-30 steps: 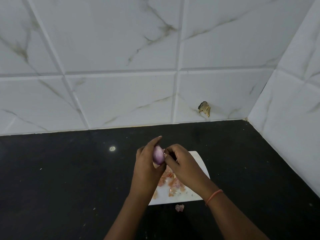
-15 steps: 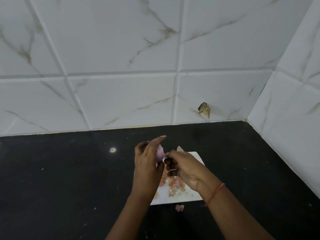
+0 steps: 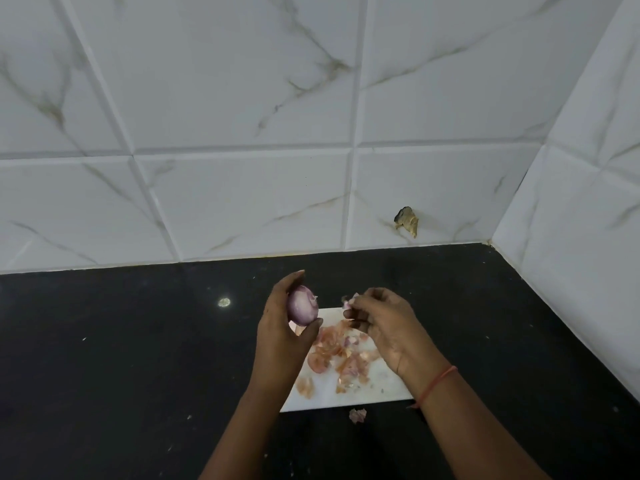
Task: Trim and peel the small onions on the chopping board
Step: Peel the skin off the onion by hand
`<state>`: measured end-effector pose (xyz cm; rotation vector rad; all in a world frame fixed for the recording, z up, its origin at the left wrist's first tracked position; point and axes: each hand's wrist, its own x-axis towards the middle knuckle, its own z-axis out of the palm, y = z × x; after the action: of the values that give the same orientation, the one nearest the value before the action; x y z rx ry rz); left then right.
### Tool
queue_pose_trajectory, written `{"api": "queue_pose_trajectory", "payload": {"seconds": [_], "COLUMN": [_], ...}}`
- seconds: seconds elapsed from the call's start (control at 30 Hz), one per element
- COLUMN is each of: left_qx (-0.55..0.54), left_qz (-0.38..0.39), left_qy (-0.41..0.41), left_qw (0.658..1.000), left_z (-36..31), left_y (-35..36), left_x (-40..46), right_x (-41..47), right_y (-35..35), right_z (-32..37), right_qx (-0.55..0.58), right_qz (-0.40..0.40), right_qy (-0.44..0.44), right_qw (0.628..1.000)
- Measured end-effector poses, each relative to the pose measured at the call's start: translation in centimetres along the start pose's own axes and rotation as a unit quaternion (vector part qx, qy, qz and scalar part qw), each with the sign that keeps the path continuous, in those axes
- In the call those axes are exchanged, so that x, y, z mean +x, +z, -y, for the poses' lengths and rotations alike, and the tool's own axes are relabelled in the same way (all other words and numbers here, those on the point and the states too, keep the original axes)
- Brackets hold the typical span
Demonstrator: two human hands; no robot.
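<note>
The hands have come apart since a moment ago; before, the right hand (image 3: 384,327) was close against the onion (image 3: 303,310), and now it is pulled away to the right, with a clear gap between them. The left hand (image 3: 284,327) holds the onion up above the left edge of the board (image 3: 381,389); the thumb is under it and the fingers curl behind and over it; the onion does not touch the board. Its surface looks smooth and purple, with a small ragged bit at the upper right side, so I judge that most of the dry skin is already off. The right hand pinches a small pale piece of skin (image 3: 347,302) between the fingertips; the other fingers are curled in; whether it also holds a knife I cannot tell, because no blade is visible now. This piece seems to be just torn off, so this onion is probably almost finished; the ragged bit may need one more pull. On the board lies a heap of peels (image 3: 341,355), orange and pink; one scrap (image 3: 357,415) lies off the board on the dark counter (image 3: 121,358); other onions I do not see in this view, so how many are left I cannot say.
</note>
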<state>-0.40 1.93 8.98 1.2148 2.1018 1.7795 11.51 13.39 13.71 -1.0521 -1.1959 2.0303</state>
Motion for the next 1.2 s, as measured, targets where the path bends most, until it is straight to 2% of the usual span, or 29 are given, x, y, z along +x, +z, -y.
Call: {"api": "queue_pose_trajectory", "payload": {"seconds": [0.07,0.13,0.2,0.3,0.4,0.67,0.87,1.0,1.1,1.2], "left_qx": [-0.033,-0.069,-0.112,-0.165,-0.162,-0.148,-0.158,-0.175,-0.128,-0.072], "left_qz": [-0.007,-0.004,0.012,0.030,0.039,0.051,0.075,0.073,0.066,0.037], "left_qy": [-0.002,-0.017,-0.039,-0.069,-0.059,-0.042,-0.054,-0.077,-0.055,-0.015], "left_qw": [0.999,0.997,0.993,0.983,0.984,0.987,0.983,0.979,0.988,0.997], "left_z": [-0.1,-0.2,-0.2,-0.1,0.0,-0.2,-0.6,-0.9,-1.4,-1.8], "left_y": [0.0,-0.1,-0.2,-0.3,-0.2,-0.4,-0.6,-0.6,-0.4,0.1], "left_x": [0.0,0.0,0.1,0.3,0.3,0.4,0.4,0.1,-0.3,-0.5], "right_x": [-0.1,-0.1,-0.1,-0.4,-0.6,-0.1,0.2,0.2,0.3,0.4], "right_y": [-0.1,0.0,0.3,0.5,1.0,1.2,1.2,1.6,1.6,1.8], "right_z": [-0.4,-0.6,-0.8,-1.1,-1.6,-1.7,-1.4,-1.2,-1.5,-1.8], "right_qx": [-0.056,-0.107,-0.157,-0.246,-0.296,-0.405,-0.507,-0.530,-0.560,-0.554], "right_qz": [-0.028,-0.029,-0.017,0.036,0.056,0.028,0.047,0.028,0.008,-0.016], "right_qy": [-0.063,-0.090,-0.102,-0.165,-0.230,-0.346,-0.335,-0.296,-0.284,-0.244], "right_qw": [0.996,0.990,0.982,0.954,0.926,0.846,0.793,0.794,0.778,0.796]}}
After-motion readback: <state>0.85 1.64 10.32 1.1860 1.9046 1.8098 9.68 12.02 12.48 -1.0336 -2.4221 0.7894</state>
